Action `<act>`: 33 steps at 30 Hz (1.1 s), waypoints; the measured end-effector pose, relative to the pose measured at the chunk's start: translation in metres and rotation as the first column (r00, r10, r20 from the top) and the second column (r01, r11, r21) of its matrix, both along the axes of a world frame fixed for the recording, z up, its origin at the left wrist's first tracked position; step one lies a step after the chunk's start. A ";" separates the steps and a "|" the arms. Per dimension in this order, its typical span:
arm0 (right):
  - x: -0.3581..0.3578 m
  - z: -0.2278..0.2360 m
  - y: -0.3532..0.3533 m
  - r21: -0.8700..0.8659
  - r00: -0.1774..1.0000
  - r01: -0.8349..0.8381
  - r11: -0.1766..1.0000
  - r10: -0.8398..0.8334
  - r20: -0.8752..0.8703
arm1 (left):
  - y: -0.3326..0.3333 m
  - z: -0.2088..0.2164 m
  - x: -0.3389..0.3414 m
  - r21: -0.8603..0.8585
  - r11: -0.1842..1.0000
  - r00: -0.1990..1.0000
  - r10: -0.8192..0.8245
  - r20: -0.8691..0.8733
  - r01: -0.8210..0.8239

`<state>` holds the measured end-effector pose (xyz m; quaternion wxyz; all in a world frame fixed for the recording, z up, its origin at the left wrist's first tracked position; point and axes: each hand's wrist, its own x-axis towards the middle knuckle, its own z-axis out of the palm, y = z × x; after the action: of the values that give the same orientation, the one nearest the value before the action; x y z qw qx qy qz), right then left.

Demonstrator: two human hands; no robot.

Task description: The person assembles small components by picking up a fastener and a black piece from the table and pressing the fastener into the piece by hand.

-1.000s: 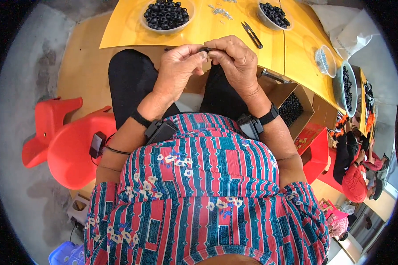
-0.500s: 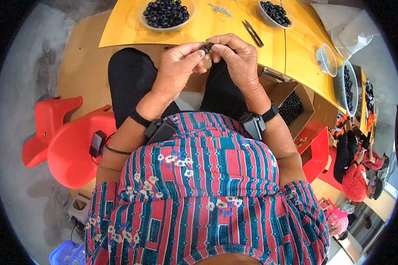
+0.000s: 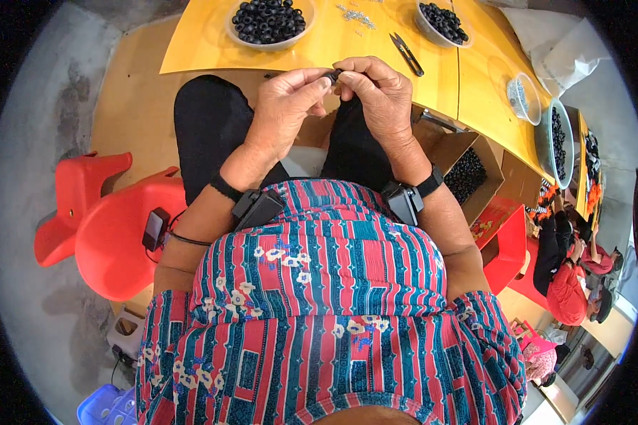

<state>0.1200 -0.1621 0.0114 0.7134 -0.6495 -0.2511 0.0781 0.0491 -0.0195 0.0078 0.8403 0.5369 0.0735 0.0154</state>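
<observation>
A small black round part (image 3: 332,76) is pinched between the fingertips of both hands, just over the table's near edge. My left hand (image 3: 288,106) grips it with thumb and forefinger from one side. My right hand (image 3: 381,95) closes on it from the other, its fingers covering much of the part. Beyond the left hand stands a clear bowl (image 3: 310,35) full of black ring-shaped pieces (image 3: 266,21). Small silvery pieces (image 3: 358,17) lie loose on the yellow table (image 3: 347,48). Black thread snips (image 3: 407,55) rest beyond the right hand.
At the right are another bowl of black pieces (image 3: 443,25), a clear tub (image 3: 523,98) and a pale basin (image 3: 567,152). Under the table is a cardboard box (image 3: 500,170) holding black pieces. Red chairs (image 3: 120,237) stand at the left. Other people (image 3: 568,290) sit far right.
Both hands stay nearly in place, still pinching the black part. It has turned slightly between the fingertips, and less of it shows now.
</observation>
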 end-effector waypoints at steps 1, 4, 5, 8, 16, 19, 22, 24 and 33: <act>0.000 -0.001 0.000 0.024 1.000 0.009 1.000 -0.008 -0.009 | 0.000 0.000 0.000 0.000 1.000 1.000 0.005 -0.007 -0.005; 0.000 -0.001 -0.001 0.001 1.000 0.009 1.000 -0.009 0.001 | 0.000 -0.001 -0.001 -0.024 1.000 1.000 0.001 -0.001 -0.001; 0.000 -0.001 -0.001 0.000 1.000 0.008 1.000 -0.008 0.000 | 0.000 -0.001 0.000 -0.025 1.000 1.000 0.002 -0.001 -0.002; -0.001 0.001 -0.001 0.008 1.000 0.000 1.000 0.000 0.012 | 0.002 -0.004 0.001 -0.008 1.000 0.999 -0.012 -0.044 0.012; -0.001 0.000 -0.002 -0.031 0.994 0.029 0.999 -0.026 0.109 | 0.000 -0.003 -0.001 -0.080 0.996 0.997 -0.036 -0.068 0.031; 0.002 0.000 -0.004 -0.105 0.984 0.050 0.993 -0.031 0.178 | -0.001 -0.002 -0.001 -0.062 0.998 0.997 -0.031 -0.077 0.026; 0.005 0.003 -0.007 -0.218 0.963 0.059 0.974 0.002 0.270 | -0.002 -0.004 -0.001 -0.029 0.999 0.996 -0.030 -0.084 0.027; 0.003 0.001 -0.006 -0.191 0.967 0.061 0.980 -0.011 0.254 | -0.003 -0.005 -0.002 -0.029 0.999 0.997 -0.018 -0.080 0.015; -0.003 0.000 -0.004 -0.023 0.999 0.037 0.999 -0.036 0.027 | -0.005 -0.001 0.000 -0.028 1.000 0.998 0.009 -0.068 -0.010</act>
<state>0.1168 -0.1661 0.0110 0.7036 -0.6633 -0.2477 0.0596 0.0487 -0.0241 0.0066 0.8447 0.5249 0.1049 0.0001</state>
